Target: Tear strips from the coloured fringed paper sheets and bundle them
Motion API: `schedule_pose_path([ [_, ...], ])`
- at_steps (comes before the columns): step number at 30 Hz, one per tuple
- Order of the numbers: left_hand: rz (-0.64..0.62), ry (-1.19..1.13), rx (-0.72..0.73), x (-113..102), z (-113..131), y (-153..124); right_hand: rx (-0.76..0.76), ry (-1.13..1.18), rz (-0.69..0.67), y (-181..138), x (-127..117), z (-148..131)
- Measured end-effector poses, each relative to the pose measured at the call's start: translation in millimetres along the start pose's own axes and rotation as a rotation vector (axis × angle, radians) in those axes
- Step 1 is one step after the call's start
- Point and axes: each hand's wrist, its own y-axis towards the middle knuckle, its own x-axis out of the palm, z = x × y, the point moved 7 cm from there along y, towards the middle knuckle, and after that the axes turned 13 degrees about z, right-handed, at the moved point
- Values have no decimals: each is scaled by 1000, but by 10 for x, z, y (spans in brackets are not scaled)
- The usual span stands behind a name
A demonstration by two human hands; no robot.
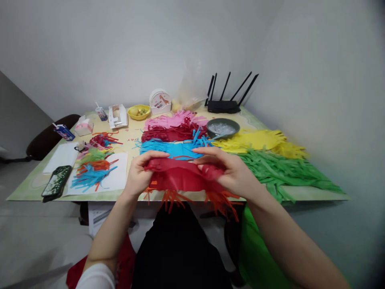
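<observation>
Both hands hold a red sheet of fringed paper (180, 178) just above the near table edge. My left hand (140, 174) pinches its left end, fingers curled over the top. My right hand (233, 170) grips the right end, fingers closed on the crumpled paper. Orange fringed paper (221, 200) hangs off the table edge beneath the red sheet. Beyond the hands lie a blue fringed sheet (173, 148), a dark red one (173, 132) and a pink one (173, 120).
A grey bowl (223, 127) with white paste sits mid-table. Yellow (258, 140) and green (279, 170) fringed paper fill the right side. At left lie a phone (56, 181), white sheets with coloured strips (92, 170), a tissue box (83, 126). A router (224, 105) stands at the back.
</observation>
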Motion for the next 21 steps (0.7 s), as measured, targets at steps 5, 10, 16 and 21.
schedule_pose_path([
  [5,48,35,-29,-52,-7,9,-12,-128,-119,-80,-195,17],
  [10,20,24,-49,-10,-28,1,-108,-284,-188,-76,-67,-150],
  [16,-31,-105,-112,-8,-109,-45,-23,-26,-3,16,163,30],
  [21,-164,-197,-113,10,-97,-50,-104,141,136,-45,32,17],
])
